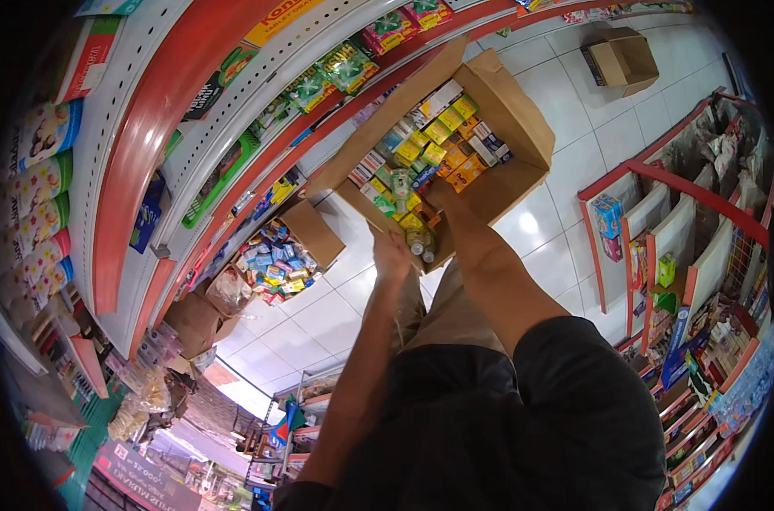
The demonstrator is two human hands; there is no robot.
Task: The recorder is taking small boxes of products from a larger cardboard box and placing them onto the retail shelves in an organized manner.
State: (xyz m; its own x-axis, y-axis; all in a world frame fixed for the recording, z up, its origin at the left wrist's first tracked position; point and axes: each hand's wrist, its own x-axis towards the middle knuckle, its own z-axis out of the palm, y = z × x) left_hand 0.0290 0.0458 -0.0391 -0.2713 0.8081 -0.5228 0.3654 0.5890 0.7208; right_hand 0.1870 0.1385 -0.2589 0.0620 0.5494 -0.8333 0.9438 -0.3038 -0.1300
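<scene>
A large open cardboard carton (515, 115) is in front of me, tilted in view. My left hand (392, 254) holds its near left edge from outside. Inside it, my right hand (440, 194) reaches down among the packed goods, next to a small blue box (423, 179). The fingers of that hand are partly hidden, so a grip on anything cannot be made out. Around it lie yellow boxes (437, 131), orange boxes (469, 171), a clear bottle with a green label (400, 185) and small capped bottles (415, 243) in the near corner.
Shelving with a red edge (138, 147) curves along the left, stocked with packets (347, 66). Below it stands a second carton (313, 233) full of small mixed boxes (278, 262). A smaller open carton (626, 61) sits on the tiled floor (534, 223). Red-edged display racks (681, 191) stand at right.
</scene>
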